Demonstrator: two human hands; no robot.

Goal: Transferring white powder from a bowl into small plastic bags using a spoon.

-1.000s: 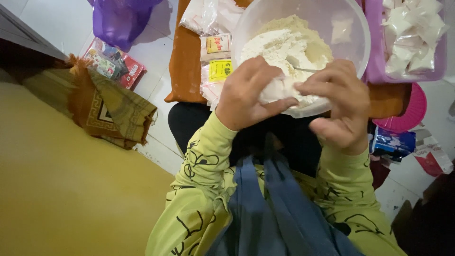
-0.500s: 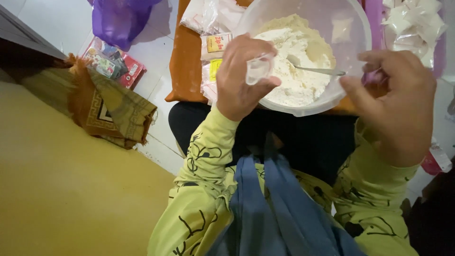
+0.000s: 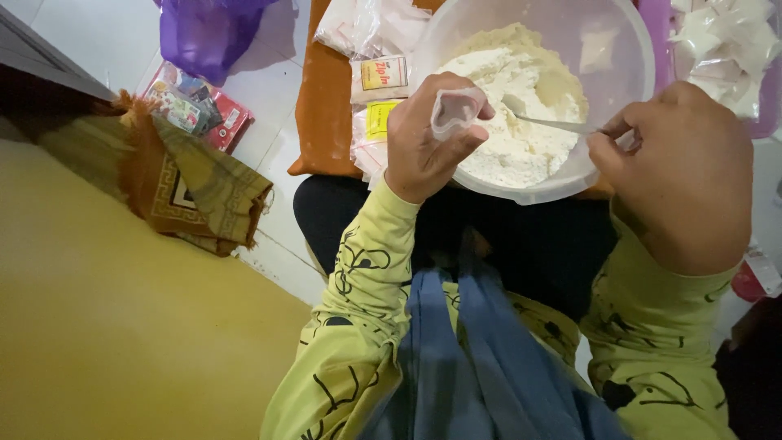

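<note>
Small clear plastic bag (image 3: 456,110), mouth held open, pinched between thumb and fingers of the left hand (image 3: 423,138), just over the near rim of the bowl. Metal spoon (image 3: 547,122) gripped at its handle end by the right hand (image 3: 680,175), fingers curled tight round it, its tip sunk in the white powder (image 3: 509,106). Powder heaped inside a wide translucent bowl (image 3: 623,61), bowl resting on a brown board (image 3: 326,98) across the lap. Beside the bowl, on the board, flat packets with yellow labels (image 3: 379,98), touching one another. At the far right, a purple tray (image 3: 770,106) holding filled white pouches (image 3: 721,41). Both arms in yellow-green sleeves (image 3: 366,310) with dark line drawings; blue cloth (image 3: 456,358) hanging between them. On the white floor to the left, a purple bag (image 3: 208,33), a red box (image 3: 224,122) and a folded brown patterned cloth (image 3: 187,191), near one another.
</note>
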